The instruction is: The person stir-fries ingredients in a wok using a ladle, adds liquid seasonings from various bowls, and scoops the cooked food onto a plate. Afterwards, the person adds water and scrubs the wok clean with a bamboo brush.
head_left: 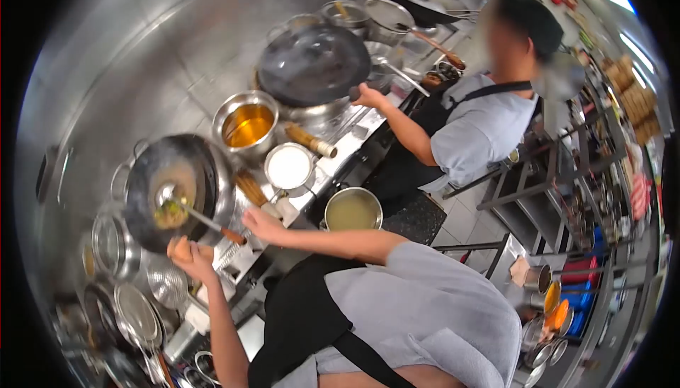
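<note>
My left hand [194,262] is closed on a folded orange-tan cloth [181,248] at the near rim of a dark wok [145,204]. Inside the wok lie pieces of green and yellow food [170,215] in a little liquid. A metal ladle [200,217] rests with its bowl in the food, its wooden handle end over the rim. Just beyond that handle end, my right hand [263,225] is loosely open, apart from the ladle, with its fingers partly bent.
A pot of orange liquid [246,127], a bowl of white contents [289,167], a bamboo brush [249,187] and a pot of cloudy liquid [353,212] stand nearby. A co-worker [482,126] holds another wok [312,66]. Strainers [138,315] sit lower left.
</note>
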Action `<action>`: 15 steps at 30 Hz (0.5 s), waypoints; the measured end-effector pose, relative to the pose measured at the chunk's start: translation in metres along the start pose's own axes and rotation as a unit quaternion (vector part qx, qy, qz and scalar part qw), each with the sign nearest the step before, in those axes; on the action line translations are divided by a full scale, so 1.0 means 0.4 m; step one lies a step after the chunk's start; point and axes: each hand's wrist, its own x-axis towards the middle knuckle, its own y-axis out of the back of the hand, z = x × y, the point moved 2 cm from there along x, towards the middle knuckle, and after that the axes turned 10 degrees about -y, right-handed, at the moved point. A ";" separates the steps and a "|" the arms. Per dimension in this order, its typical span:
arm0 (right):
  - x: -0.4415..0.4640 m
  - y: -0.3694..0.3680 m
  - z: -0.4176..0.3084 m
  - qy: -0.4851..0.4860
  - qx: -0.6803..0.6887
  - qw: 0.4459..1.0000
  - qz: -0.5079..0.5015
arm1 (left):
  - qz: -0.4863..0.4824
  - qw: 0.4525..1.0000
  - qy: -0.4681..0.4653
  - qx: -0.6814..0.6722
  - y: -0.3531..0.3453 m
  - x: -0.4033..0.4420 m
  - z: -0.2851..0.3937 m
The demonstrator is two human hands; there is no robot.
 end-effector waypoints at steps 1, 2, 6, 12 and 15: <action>-0.067 0.052 -0.021 -0.005 0.038 0.999 -0.017 | -0.016 0.976 0.118 -0.182 -0.018 -0.020 0.102; -0.130 0.112 -0.063 -0.020 0.036 0.997 -0.069 | -0.032 0.905 0.237 -0.351 -0.011 -0.054 0.236; -0.235 0.190 -0.089 -0.057 0.112 0.988 -0.086 | -0.134 0.719 0.395 -0.556 0.058 -0.137 0.508; -0.235 0.214 -0.327 0.042 0.155 0.982 -0.099 | -0.202 0.780 0.355 -0.474 0.193 -0.169 0.650; -0.216 0.217 -0.355 0.043 0.150 0.984 -0.085 | -0.239 0.803 0.348 -0.421 0.182 -0.177 0.693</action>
